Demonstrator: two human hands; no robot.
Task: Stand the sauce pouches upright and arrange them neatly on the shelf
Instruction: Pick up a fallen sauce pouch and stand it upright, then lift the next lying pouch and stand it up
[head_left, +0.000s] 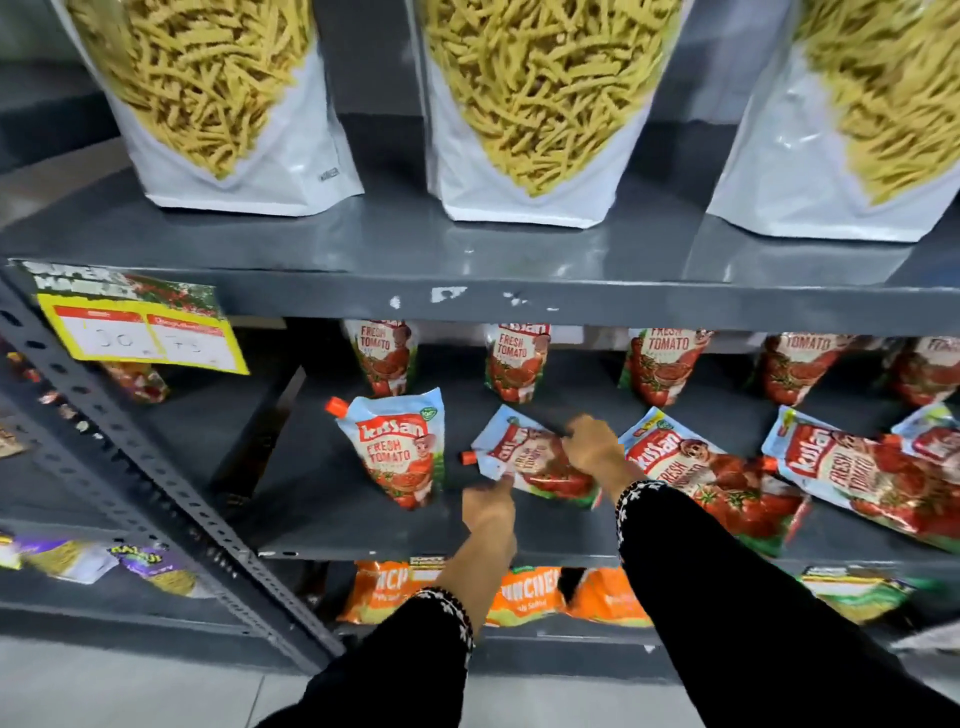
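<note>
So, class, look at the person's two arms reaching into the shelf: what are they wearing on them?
Both arms wear long black sleeves. Each cuff, on the left sleeve and the right sleeve, is trimmed with a band of small white patterned embroidery. The left hand and right hand are bare: no gloves, and no rings or watch can be made out.

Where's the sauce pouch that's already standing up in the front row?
The upright pouch stands on the middle shelf, centre-left in the head view, just left of the tilted pouch both hands are touching.

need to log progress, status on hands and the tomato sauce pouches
Both hands, left and right, gripping tilted red-and-blue plastic tomato sauce pouch. One front pouch upright, others lying flat. Nothing blocking.
</note>
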